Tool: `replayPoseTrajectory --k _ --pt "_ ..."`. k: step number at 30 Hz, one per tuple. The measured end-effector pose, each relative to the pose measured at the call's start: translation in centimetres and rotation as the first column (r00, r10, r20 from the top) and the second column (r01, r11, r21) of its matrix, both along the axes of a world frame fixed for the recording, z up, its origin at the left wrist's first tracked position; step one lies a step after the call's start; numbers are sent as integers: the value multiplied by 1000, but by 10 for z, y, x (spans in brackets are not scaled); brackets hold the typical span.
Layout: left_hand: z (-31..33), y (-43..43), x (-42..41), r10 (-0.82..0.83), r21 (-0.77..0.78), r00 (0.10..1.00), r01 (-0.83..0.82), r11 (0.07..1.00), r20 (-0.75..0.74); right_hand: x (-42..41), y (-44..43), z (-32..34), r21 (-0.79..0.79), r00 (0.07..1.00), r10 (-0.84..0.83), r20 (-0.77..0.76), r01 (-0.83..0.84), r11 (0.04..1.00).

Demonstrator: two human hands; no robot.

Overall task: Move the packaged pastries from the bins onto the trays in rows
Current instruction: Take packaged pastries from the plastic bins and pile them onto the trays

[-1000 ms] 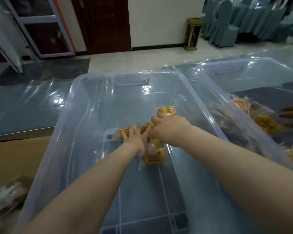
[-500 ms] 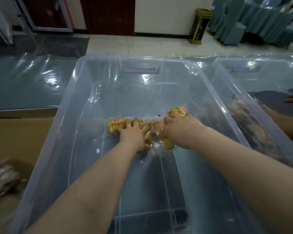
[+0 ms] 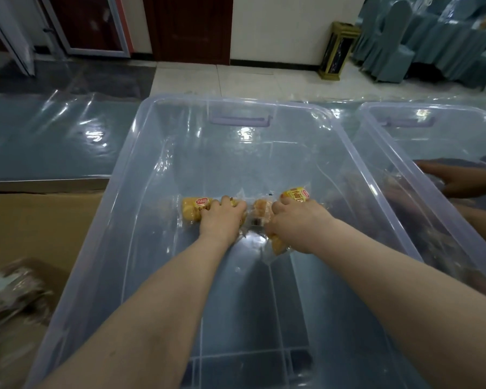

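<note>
Both my arms reach down into a large clear plastic bin [image 3: 129, 153]. My left hand [image 3: 222, 217] is closed over a yellow packaged pastry [image 3: 194, 210] lying on the bin floor. My right hand [image 3: 298, 223] grips other clear-wrapped yellow pastries [image 3: 295, 193], one sticking out above the knuckles and another [image 3: 277, 245] below the wrist. A further wrapped pastry [image 3: 260, 211] lies between the two hands. The rest of the bin floor is bare.
A second clear bin [image 3: 399, 175] stands to the right with dark packaged pastries, and another person's hand [image 3: 455, 178] reaches into it. A cardboard box [image 3: 34, 220] with wrapped packs [image 3: 9, 293] sits at the left. A table under plastic sheet [image 3: 54, 136] lies behind.
Both hands have slid further along the bin floor and closed tighter on the pastries; my left hand has spread left over its pack. The view has tilted down slightly.
</note>
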State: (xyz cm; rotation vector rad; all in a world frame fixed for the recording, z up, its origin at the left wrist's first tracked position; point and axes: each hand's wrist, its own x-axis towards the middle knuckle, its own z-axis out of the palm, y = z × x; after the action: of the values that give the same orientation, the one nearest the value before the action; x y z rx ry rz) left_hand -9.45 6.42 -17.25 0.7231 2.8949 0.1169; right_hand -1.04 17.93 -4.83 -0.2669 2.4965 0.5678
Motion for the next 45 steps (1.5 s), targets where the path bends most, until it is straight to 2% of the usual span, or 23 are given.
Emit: replayPoseTrajectory --k 9,15,21,26,30,32,38,45 --pt "42 -23 3 3 21 1000 -2 1000 -8 -1 3 14 -111 999 15 -42 -20 994" --pt "109 -33 12 -42 67 983 55 996 -181 4 2 39 -187 963 16 -269 -69 980" --pt "182 -74 32 -54 222 887 173 960 -458 17 -34 67 -365 787 -125 -604 -134 921" --pt "245 -145 64 41 358 771 247 900 -636 40 -88 110 -440 575 -178 -799 -355 825" --pt "274 -248 108 109 362 699 226 905 -707 61 -171 140 -427 483 -133 -865 -572 701" --pt "274 -308 136 137 368 687 201 908 -713 71 -225 144 -441 503 -97 -859 -629 641" --pt "239 -502 221 267 383 700 10 924 -662 104 -412 104 -622 676 -50 -736 -645 444" --pt "188 -667 289 384 386 740 -181 905 -553 126 -580 53 -762 809 45 -586 -569 308"
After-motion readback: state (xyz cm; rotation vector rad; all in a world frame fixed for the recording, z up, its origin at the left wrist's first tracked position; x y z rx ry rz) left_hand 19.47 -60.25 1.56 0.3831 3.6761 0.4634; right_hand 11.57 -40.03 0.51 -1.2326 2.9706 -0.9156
